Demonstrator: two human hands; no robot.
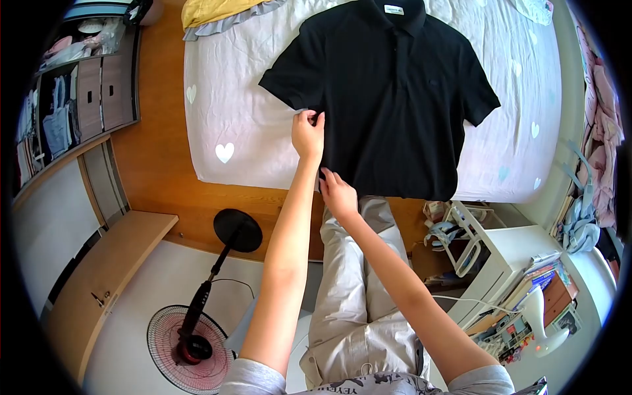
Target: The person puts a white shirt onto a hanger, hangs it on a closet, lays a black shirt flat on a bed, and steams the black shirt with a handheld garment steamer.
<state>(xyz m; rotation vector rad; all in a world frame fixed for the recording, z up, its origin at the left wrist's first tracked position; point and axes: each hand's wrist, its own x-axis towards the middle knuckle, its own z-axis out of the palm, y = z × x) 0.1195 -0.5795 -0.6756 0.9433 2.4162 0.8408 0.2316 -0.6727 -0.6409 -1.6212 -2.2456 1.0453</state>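
A black short-sleeved polo shirt (395, 112) lies spread face up on the bed, its collar at the far edge of the view and its hem towards me. At the armpit under the sleeve on the left, my left hand (308, 135) is closed, pinching the side edge of the cloth. My right hand (339, 195) grips the lower corner of the same side, near the hem, with fingers curled onto the fabric. The exact fold between the fingertips of each hand is hidden.
The bed (224, 125) has a pale sheet with heart prints. A yellow cloth (224, 12) lies at its far left corner. A standing fan (191, 342) is at lower left, beside a wooden door (112, 283). A white desk (507, 250) with books stands at right.
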